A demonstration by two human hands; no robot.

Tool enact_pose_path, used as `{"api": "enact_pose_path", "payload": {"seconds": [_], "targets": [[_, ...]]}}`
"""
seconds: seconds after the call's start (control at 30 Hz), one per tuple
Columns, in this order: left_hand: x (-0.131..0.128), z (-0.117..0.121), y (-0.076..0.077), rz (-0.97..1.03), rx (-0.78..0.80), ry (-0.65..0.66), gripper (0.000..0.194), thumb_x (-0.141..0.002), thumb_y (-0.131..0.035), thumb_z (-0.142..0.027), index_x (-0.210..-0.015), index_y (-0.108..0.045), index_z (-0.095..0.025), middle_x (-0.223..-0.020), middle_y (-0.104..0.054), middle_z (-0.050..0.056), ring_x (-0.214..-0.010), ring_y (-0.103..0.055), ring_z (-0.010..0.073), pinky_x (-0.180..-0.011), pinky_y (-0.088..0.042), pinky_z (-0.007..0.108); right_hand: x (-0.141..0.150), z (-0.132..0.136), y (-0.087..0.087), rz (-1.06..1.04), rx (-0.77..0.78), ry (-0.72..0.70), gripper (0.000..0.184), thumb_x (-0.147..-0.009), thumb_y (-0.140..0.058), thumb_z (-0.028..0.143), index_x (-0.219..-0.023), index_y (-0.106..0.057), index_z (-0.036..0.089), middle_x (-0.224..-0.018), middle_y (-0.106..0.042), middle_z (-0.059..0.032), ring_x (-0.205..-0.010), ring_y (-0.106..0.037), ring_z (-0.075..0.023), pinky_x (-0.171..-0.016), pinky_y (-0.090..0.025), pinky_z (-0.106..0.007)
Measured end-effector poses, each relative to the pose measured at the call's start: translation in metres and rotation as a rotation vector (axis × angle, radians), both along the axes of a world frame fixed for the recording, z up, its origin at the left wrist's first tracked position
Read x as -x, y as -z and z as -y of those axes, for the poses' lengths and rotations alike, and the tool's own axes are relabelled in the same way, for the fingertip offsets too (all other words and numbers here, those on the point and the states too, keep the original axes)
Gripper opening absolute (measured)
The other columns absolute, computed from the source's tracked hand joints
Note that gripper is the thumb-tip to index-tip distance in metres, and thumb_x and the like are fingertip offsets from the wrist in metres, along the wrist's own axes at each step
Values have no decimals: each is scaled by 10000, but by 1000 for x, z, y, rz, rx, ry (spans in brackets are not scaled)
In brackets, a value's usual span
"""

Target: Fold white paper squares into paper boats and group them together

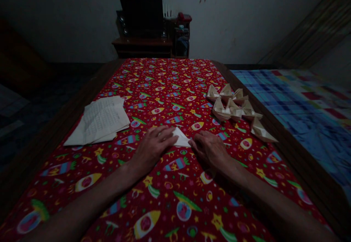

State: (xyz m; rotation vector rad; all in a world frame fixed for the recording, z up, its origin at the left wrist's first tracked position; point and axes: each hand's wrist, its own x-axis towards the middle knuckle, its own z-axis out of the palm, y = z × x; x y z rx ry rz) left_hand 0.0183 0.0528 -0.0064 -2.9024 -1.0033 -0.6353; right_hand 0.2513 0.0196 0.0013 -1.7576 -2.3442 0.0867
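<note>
A small white folded paper point(181, 139), triangular in outline, lies flat on the red patterned cloth between my two hands. My left hand point(153, 145) rests over its left part, fingers stretched out and pressing down; that part of the paper is hidden. At the paper's right corner, my right hand point(210, 147) is closed, thumb and finger pinching the tip. To the right stand several folded paper boats point(230, 108), grouped close together, with one boat point(261, 130) nearest me. On the left is a loose stack of paper sheets point(102, 121) with printed or written lines.
The red cloth point(175, 183) covers a table with dark wooden edges point(309, 172). Beyond its far end are a cabinet point(142, 44) with a dark screen point(142, 17) and a red telephone point(184, 16). A surface with a blue checked cover point(276, 99) adjoins on the right.
</note>
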Motion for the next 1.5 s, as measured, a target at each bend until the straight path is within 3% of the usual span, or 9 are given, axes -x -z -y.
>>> {"api": "enact_pose_path", "payload": {"seconds": [0.1, 0.23, 0.33, 0.43, 0.53, 0.7, 0.9, 1.1, 1.5], "targets": [[-5, 10, 6, -64, 97, 155, 436, -903, -367, -70, -1313, -439, -201, -1354, -497, 59, -1289, -381, 193, -1050, -352, 403, -1, 1, 3, 1, -52, 3, 302, -908, -453, 344, -698, -582, 169, -708, -560, -32, -632, -456, -127, -566, -240, -257], [-12, 24, 10, -99, 199, 118, 546, -856, -357, -44, -1395, -311, -125, -1470, -329, 101, -1387, -207, 194, -1111, -286, 397, 1, 3, 5, 1, -96, 8, 287, -903, -462, 348, -717, -594, 173, -711, -579, -42, -624, -481, -142, -557, -288, -258], [-17, 30, 5, -122, 208, 104, 510, -897, -381, -176, -1400, -307, -143, -1484, -297, 99, -1392, -188, 217, -1126, -241, 429, 7, 5, 5, 30, -191, 13, 194, -888, -474, 267, -935, -623, 151, -943, -629, -126, -800, -551, -212, -646, -395, -297], [-19, 33, -2, -148, 201, 62, 496, -927, -387, -352, -1386, -341, -169, -1476, -319, 82, -1384, -217, 225, -1130, -218, 431, 10, 10, 8, 69, -262, -175, 360, -870, -440, 132, -1220, -527, 133, -1282, -517, -179, -1127, -486, -279, -854, -427, -402], [-14, 33, -4, -179, 165, 40, 491, -934, -384, -367, -1383, -350, -170, -1476, -319, 73, -1382, -225, 218, -1133, -196, 426, 1, 15, 15, 61, -206, -429, 455, -854, -413, 84, -1304, -464, 132, -1336, -495, -144, -1233, -439, -229, -971, -399, -409], [4, 32, -1, -205, 124, -11, 461, -954, -341, -348, -1380, -359, -174, -1463, -338, 78, -1360, -286, 203, -1117, -214, 432, -25, 26, 25, 67, -144, -473, 534, -854, -410, 112, -1385, -355, 138, -1427, -389, -110, -1324, -337, -201, -1059, -339, -417], [30, 30, 2, -194, 116, -88, 424, -946, -346, -285, -1351, -414, -178, -1424, -403, 77, -1325, -353, 229, -1100, -233, 490, -27, 29, 17, 68, -163, -446, 471, -859, -423, 116, -1330, -424, 113, -1358, -476, -132, -1274, -409, -212, -1024, -365, -417], [35, 19, 5, -10, 116, -154, 349, -923, -381, -262, -1196, -579, -169, -1282, -567, 96, -1238, -471, 228, -1046, -359, 450, 8, 15, -5, 204, -159, -336, 182, -880, -460, 134, -979, -612, 133, -1023, -649, -129, -1011, -559, -249, -966, -342, -479], [21, 1, -6, 103, 171, -109, 272, -897, -423, -213, -1054, -645, -195, -1095, -655, 77, -1023, -587, 217, -894, -485, 376, 27, -11, 1, 75, -147, -505, 178, -937, -388, 142, -965, -564, 148, -962, -608, -93, -960, -507, -190, -835, -432, -318]]}}
